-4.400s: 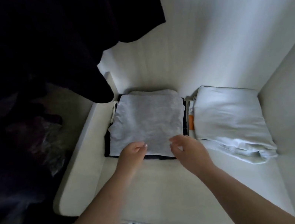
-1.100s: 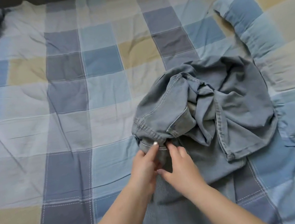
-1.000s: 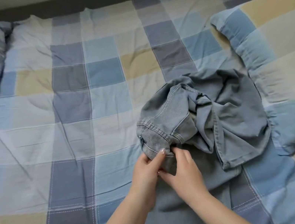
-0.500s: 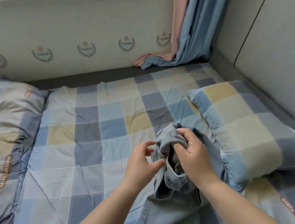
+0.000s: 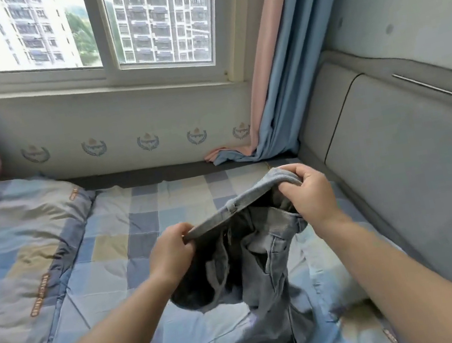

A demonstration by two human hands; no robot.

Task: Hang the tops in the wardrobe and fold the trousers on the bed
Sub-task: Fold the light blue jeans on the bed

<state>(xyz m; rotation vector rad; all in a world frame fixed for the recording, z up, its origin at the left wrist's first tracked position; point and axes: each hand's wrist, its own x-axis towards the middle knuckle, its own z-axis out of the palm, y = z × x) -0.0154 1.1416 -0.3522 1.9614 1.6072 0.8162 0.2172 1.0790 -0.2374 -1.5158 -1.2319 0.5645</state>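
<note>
Half a second before, the jeans (image 5: 251,260) were bunched low between both hands; now they hung lifted above the checked bed (image 5: 119,255), waistband stretched out. The left hand (image 5: 169,252) pinched its near end and the right hand (image 5: 309,196) clamped its far end, each grip closed on denim. Orange lettering edged the folded quilt (image 5: 16,251), too blurred to read.

Daylight from window (image 5: 93,29); soft shadows; wide-angle edge distortion.
</note>
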